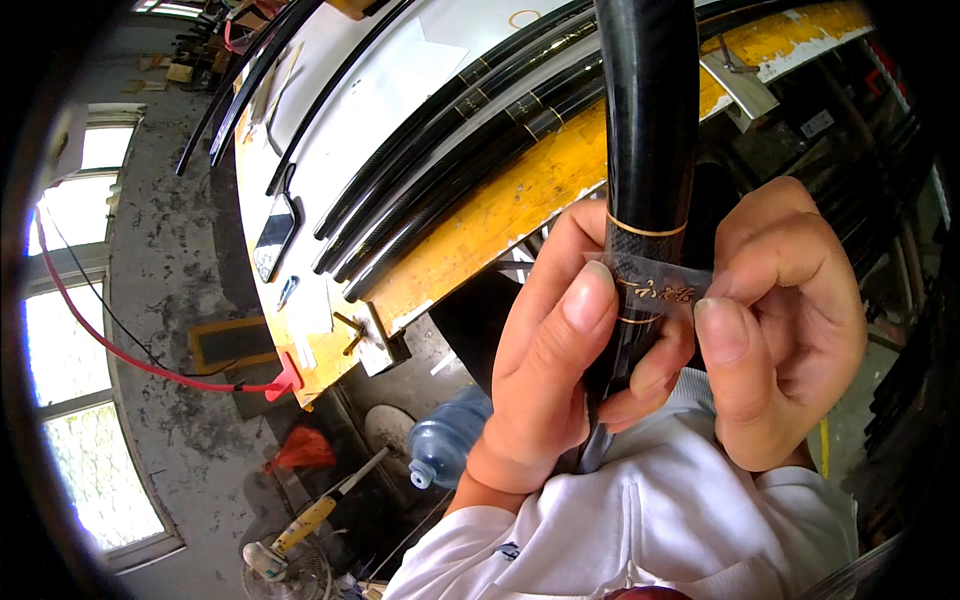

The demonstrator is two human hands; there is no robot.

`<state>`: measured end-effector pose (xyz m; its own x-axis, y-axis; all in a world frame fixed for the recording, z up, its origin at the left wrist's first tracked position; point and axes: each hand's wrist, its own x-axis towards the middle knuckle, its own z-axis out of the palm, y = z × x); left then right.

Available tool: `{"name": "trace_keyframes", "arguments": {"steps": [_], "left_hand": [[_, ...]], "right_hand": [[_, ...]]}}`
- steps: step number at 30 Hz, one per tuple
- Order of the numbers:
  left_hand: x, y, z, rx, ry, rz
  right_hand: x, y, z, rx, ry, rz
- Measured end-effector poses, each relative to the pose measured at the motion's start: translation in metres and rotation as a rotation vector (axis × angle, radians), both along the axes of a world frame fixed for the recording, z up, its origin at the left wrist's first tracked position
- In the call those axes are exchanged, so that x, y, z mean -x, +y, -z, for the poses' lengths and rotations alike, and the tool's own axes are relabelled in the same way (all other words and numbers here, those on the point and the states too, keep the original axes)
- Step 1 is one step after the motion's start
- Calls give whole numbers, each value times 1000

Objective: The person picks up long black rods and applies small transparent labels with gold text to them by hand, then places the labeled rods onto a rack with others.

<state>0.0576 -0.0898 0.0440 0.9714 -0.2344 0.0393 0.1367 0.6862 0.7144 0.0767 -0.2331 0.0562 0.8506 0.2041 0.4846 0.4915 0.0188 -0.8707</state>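
Observation:
A thick, glossy black tube (650, 120) with thin gold rings runs from the top edge down toward my chest. My left hand (550, 350) is wrapped round its lower part, with the thumb at the near side and fingertips showing beyond it. Across the tube between two gold rings lies a small strip of clear film (672, 287) bearing gold lettering. The film's right end is pinched between thumb and forefinger of my right hand (785, 320). Its left end reaches my left thumb. Whether the whole strip touches the tube, I cannot tell.
Several black tubes (440, 190) lie on a white-topped table (400, 50) with a worn yellow edge. A phone-like dark object (275, 238) sits at its left end. A metal clamp (372, 338) grips the edge. Below are a blue water bottle (450, 438) and a fan (285, 570).

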Motion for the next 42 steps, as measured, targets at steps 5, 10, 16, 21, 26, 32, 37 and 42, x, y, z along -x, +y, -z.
{"name": "trace_keyframes", "arguments": {"steps": [5,10,16,21,26,32,37,42], "left_hand": [[1,1,0,10,15,8],[0,1,0,19,27,26],[-1,2,1,32,45,28],[-1,1,1,47,62,36],[-2,-1,0,57,76,52],[-1,0,-1,90,107,56],[-4,-2,-18,160,179,95],[-2,-2,-4,253,173,171]], "right_hand": [[-3,2,2,10,-57,2],[1,25,27,-193,-170,272],[-3,21,19,-84,-228,233],[-8,4,28,-47,-204,116],[-4,15,40,-174,-200,187],[-7,4,11,28,-148,26],[0,18,14,-375,256,-9],[-11,13,22,-255,292,-136]]}}
